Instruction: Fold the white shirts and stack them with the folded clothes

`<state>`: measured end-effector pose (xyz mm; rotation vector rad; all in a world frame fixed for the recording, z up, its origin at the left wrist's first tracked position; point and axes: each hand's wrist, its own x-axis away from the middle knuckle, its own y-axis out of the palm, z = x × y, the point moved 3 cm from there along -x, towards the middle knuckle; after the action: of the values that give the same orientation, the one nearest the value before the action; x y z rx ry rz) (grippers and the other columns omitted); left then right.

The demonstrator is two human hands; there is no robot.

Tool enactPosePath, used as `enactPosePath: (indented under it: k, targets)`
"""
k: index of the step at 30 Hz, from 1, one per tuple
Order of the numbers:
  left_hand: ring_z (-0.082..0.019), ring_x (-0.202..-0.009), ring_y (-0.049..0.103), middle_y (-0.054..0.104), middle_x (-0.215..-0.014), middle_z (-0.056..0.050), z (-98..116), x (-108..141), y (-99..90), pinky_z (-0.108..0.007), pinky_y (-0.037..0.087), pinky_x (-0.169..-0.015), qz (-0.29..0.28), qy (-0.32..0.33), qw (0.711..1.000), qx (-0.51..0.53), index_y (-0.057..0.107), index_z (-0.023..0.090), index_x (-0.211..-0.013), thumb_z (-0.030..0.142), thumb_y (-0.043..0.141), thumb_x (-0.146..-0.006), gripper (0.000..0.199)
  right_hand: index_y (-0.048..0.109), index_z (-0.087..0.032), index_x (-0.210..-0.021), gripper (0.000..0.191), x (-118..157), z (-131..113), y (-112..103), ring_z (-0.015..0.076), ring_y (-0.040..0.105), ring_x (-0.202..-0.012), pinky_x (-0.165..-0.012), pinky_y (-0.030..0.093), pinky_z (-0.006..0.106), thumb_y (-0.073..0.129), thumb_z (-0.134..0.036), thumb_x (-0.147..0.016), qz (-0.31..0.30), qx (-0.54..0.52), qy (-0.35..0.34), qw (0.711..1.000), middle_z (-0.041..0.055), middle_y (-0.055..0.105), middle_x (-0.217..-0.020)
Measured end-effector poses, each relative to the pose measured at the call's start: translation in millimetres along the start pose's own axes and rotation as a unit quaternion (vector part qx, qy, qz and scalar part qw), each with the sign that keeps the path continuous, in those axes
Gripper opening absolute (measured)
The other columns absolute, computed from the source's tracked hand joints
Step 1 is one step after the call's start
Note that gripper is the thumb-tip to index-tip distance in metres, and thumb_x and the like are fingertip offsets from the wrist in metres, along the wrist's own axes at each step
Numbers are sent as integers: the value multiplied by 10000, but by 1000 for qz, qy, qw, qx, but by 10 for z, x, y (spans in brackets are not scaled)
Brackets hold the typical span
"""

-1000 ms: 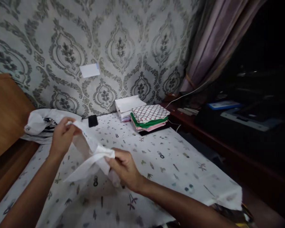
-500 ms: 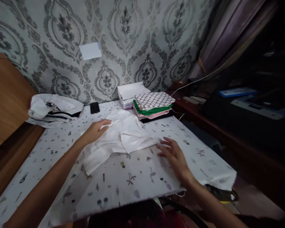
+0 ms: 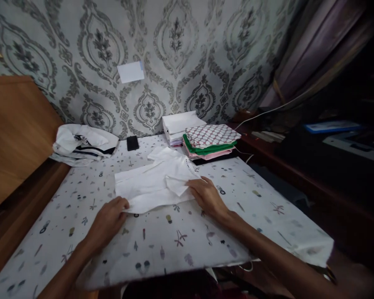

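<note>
head camera: a small white shirt (image 3: 152, 180) lies on a table (image 3: 246, 236) covered with a patterned cloth, just beyond the person's two hands. its long axis runs from left to right, hem to the left, collar to the right, with one sleeve pointing away and the other folded towards the person. neither hand is nearer: both touch its near side, one at each end. the left hand (image 3: 111, 216) seems to pinch the near corner of the hem, fingers closed together. the right hand (image 3: 209, 199) rests with bent fingers at the near sleeve; whether it grips the cloth, i cannot tell. behind the collar end is a pile of folded clothes (image 3: 212, 137); a phone (image 3: 132, 143) lies beyond the hem end.

compared with half a second ago, the left hand has gone from the shirt's middle to its hem corner, the right hand has closed in on the sleeve, and the shirt lies flatter.
</note>
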<state>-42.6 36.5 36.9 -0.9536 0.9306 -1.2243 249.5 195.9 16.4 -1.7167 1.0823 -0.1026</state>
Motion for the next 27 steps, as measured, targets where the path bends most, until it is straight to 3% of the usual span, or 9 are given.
enactPosePath:
  k: [3,7,10,14,18,21,24,25,27]
  targets:
    - [-236,-854,561,603,-874,-46,-89,51,-374,-329,453,-741,43,52,998,-4,533,243,-793,182,421,-804,128,691,-222,-1031,271,85,-108,-285,236,679,-899,-898,502,415,438,-295,-966,13,-113,18,993,65,742,-982]
    - [-216,-799,541,583,-807,-34,-173,264,-724,-302,454,-724,14,110,994,2,509,242,-720,231,446,-849,144,699,-247,-995,272,320,-376,-603,187,673,-792,-715,518,294,450,-357,-986,-122,-210,4,970,26,729,-903]
    - [-195,-771,563,598,-779,-21,-184,464,-743,-271,467,-711,-67,109,991,35,523,242,-713,268,452,-896,198,723,-272,-987,256,535,-505,-685,177,681,-802,-756,534,295,470,-311,-979,-227,-229,-19,946,19,735,-882]
    - [-194,-851,629,686,-922,-29,-184,548,-627,-260,501,-780,-168,96,975,113,650,266,-894,324,465,-925,196,739,-328,-996,249,766,-483,-664,183,699,-902,-795,556,299,536,-205,-919,-283,-238,-42,928,15,745,-964]
    - [-228,-898,650,706,-989,-42,-396,226,-491,-269,511,-747,-125,19,982,139,662,267,-1025,427,466,-921,274,756,-359,-994,292,849,-429,-671,169,709,-808,-651,552,247,589,-157,-866,-320,-247,-27,914,9,748,-934]
    - [-274,-1009,626,682,-1096,-86,-637,-179,-368,-331,513,-816,-3,-24,996,91,631,225,-1113,451,501,-856,367,755,-357,-1064,281,705,-439,-700,151,706,-722,-585,530,214,705,-228,-819,-364,-267,-9,892,-3,756,-877]
    - [-316,-1173,552,615,-1248,-129,-805,-554,-217,-421,467,-957,63,-38,997,33,583,181,-1205,415,508,-795,478,732,-306,-1141,305,262,-406,-580,145,702,-744,-619,531,215,707,-332,-838,-405,-292,-26,866,-2,760,-884]
    - [-317,-1182,543,610,-1246,-129,-840,-658,-170,-432,455,-971,66,-42,997,21,576,178,-1207,402,495,-793,478,728,-277,-1144,284,36,-358,-487,151,702,-789,-656,536,229,654,-343,-878,-397,-290,-32,870,10,757,-922]
    - [-305,-1138,557,626,-1174,-113,-883,-827,-98,-429,453,-956,62,-48,997,6,581,187,-1174,383,471,-803,434,721,-227,-1116,261,-521,-181,-255,164,685,-864,-720,537,257,591,-319,-911,-288,-226,-18,931,38,740,-1014]
